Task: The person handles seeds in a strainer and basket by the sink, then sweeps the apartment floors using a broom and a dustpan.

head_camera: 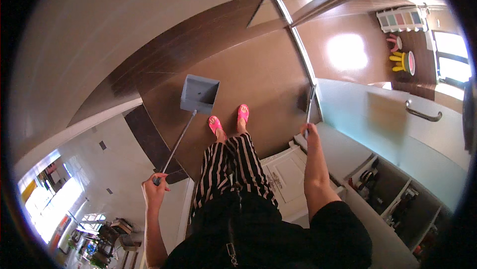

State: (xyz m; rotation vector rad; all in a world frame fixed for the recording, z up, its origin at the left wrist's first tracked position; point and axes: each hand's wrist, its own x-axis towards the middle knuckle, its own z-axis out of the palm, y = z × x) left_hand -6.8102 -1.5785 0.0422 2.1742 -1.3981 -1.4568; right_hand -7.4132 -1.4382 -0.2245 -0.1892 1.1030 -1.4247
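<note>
My left hand (155, 186) grips the upper end of a long-handled grey dustpan (200, 94); its pan rests on the brown floor, left of my feet, with a small dark bit inside. At the right, my right hand (310, 133) is closed around the handle of a broom (309, 111). The dark broom head (304, 100) is down on the floor beside the metal door track, partly in shadow. My feet, in pink sandals (243, 111), stand between the two tools.
A metal floor track (302, 53) runs along a doorway at the right, beside a frosted glass door panel (387, 120) with a metal handle (423, 113). Open cubbies (400, 205) and a white panelled cabinet (287, 176) stand at the lower right. Beyond the doorway is a yellow-legged stool (404, 63).
</note>
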